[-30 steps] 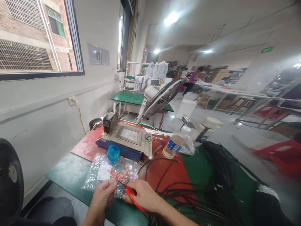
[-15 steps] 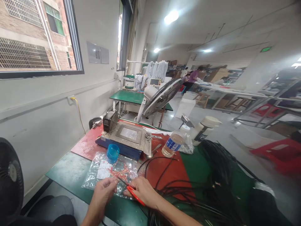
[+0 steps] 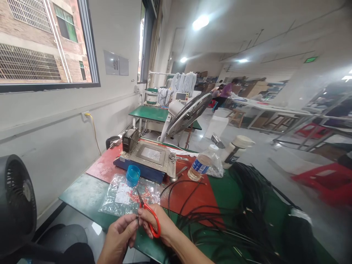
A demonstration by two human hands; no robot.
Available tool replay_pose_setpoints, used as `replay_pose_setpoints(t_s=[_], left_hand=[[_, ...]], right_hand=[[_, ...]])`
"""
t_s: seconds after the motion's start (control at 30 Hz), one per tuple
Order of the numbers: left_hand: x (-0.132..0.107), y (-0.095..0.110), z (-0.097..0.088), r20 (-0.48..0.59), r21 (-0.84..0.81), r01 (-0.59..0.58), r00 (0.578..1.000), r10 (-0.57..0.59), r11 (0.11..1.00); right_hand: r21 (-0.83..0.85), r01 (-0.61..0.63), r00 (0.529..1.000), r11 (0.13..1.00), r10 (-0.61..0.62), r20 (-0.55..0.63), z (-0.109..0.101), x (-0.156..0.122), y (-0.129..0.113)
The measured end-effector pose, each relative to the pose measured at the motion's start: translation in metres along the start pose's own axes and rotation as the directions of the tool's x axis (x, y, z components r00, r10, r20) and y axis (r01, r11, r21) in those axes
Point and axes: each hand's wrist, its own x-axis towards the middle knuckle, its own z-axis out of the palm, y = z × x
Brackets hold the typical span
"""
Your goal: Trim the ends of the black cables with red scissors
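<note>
My right hand (image 3: 158, 222) is wrapped around red-handled scissors (image 3: 154, 216), whose dark blades point up and away over the bag. My left hand (image 3: 121, 234) is closed in a pinch on a thin black cable (image 3: 138, 217), of which only a small dark bit shows between the fingers. The fingertips of both hands meet at that spot, near the table's front edge. Just beyond them lies a clear plastic bag (image 3: 108, 200) with small red and pale pieces (image 3: 133, 196) scattered on it and a white paper label. A blue cup (image 3: 133, 175) stands at its far side.
Behind the bag sits a blue-based metal heating plate (image 3: 143, 167) with a small fan. A spoon (image 3: 174, 179), a labelled bottle (image 3: 199, 168) and a white jug (image 3: 235, 152) stand to the right. Black cables (image 3: 247, 198) cover the table's right side. A dark fan (image 3: 19, 198) is at left.
The scissors have turned more upright in my right hand, with their handle loop now raised. Both hands have come together, fingertips meeting, slightly nearer to me.
</note>
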Motion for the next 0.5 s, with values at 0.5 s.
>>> replay_pose_setpoints(t_s=[0.5], left_hand=[[-0.011, -0.003, 0.001, -0.110, -0.153, 0.046, 0.992, -0.063, 0.987]], right_hand=[[-0.869, 0.241, 0.788, 0.431, -0.610, -0.084, -0.003, -0.035, 0.011]])
